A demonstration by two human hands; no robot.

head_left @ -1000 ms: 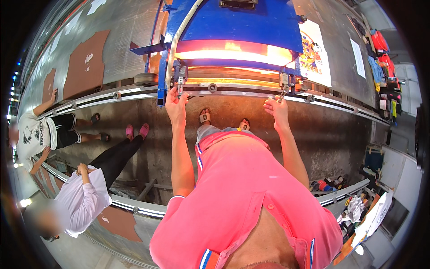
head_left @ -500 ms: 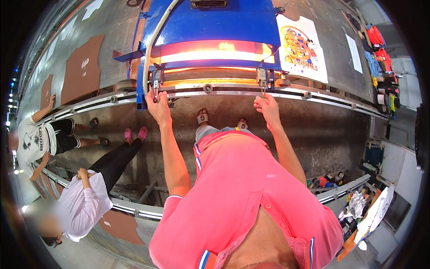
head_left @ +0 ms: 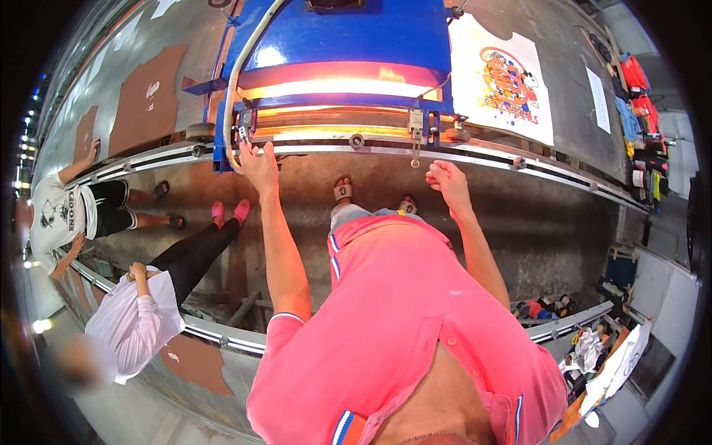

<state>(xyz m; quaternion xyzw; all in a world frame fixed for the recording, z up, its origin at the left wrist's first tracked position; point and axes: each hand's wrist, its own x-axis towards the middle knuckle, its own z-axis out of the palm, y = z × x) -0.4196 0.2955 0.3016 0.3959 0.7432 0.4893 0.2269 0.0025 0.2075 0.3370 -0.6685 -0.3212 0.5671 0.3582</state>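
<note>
My left hand (head_left: 259,169) is raised at the near left corner of a blue heater carriage (head_left: 341,44). Its fingers are apart, their tips at a small switch box (head_left: 243,127) beside a ribbed hose (head_left: 236,89). Orange-glowing heating elements (head_left: 334,87) show along the carriage's near side. My right hand (head_left: 449,185) hangs in the air, fingers loosely bent, with nothing in it. Just left of it, apart from the fingers, a lever switch with a small ring end (head_left: 415,148) hangs from the carriage. A white printed fabric piece (head_left: 504,81) lies right of the carriage.
A metal rail (head_left: 519,163) runs along the table's near edge. Brown fabric pieces (head_left: 148,96) lie on the table at left. Two other people stand at left, one in a white printed shirt (head_left: 59,215), one in a pale shirt (head_left: 137,319). Clutter (head_left: 593,348) sits lower right.
The carriage has shifted left along the rail, away from the white printed piece. My right hand has come off the lever switch. My left hand stays by the switch box.
</note>
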